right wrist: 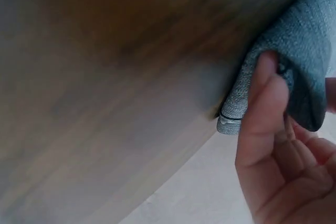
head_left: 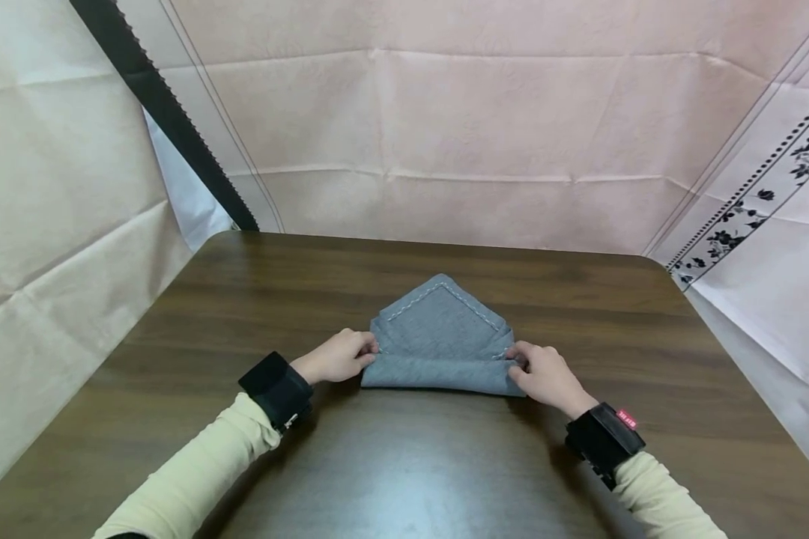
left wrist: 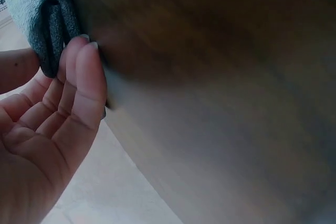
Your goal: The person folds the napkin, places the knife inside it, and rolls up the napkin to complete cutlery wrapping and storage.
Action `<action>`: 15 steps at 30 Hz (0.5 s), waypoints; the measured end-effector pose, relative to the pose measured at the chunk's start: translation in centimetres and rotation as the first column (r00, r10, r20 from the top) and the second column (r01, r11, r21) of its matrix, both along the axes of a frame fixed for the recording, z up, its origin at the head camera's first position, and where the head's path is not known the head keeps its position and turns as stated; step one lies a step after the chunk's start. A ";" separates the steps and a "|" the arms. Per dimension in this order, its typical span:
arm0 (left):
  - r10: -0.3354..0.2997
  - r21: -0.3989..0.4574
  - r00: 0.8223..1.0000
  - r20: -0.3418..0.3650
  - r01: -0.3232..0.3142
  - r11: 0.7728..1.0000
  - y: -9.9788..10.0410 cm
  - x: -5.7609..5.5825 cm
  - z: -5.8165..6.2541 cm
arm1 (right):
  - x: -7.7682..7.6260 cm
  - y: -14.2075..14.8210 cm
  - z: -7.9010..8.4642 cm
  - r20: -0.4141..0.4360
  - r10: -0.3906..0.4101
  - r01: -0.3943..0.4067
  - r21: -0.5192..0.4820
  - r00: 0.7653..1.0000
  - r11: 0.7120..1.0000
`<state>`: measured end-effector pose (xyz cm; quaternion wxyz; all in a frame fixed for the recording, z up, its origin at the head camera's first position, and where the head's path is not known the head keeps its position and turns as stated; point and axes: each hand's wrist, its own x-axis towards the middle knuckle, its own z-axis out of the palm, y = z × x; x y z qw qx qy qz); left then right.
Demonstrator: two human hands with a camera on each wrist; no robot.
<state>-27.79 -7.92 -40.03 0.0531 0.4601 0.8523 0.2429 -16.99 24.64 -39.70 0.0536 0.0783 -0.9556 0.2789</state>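
Note:
A blue-grey cloth (head_left: 445,326) with white stitching lies on the table, its far side folded to a point. Along its near side runs a thick turned-over band (head_left: 438,373). My left hand (head_left: 340,355) pinches the left end of this band. In the left wrist view the layered fold (left wrist: 39,14) sits between thumb and fingertips. The right end is held by my right hand (head_left: 546,374). From the right wrist, the cloth (right wrist: 302,40) shows with fingers on its near face and the thumb behind, partly out of frame.
The brown wooden table (head_left: 418,471) has rounded far corners. Pale creased sheets (head_left: 445,120) hang behind it and along both sides. A dark strip (head_left: 168,112) runs down the left sheet, and a black floral border (head_left: 748,213) marks the right one.

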 end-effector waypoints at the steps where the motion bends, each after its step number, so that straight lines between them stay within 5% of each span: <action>1: 0.006 -0.005 1.000 -0.002 -0.006 1.000 0.1 0.0 0.1 | 0.0 -0.1 0.1 -0.010 -0.016 0.016 0.011 1.000 1.000; 11: 0.053 -0.040 0.999 0.003 -0.053 0.998 0.5 0.1 -0.1 | 0.4 -0.5 0.3 -0.004 -0.127 0.126 0.172 0.992 0.977; 15: 0.096 -0.050 0.987 -0.131 -0.103 0.993 0.7 0.6 -0.3 | 0.3 -0.9 -0.1 -0.100 -0.100 0.121 0.239 0.990 0.963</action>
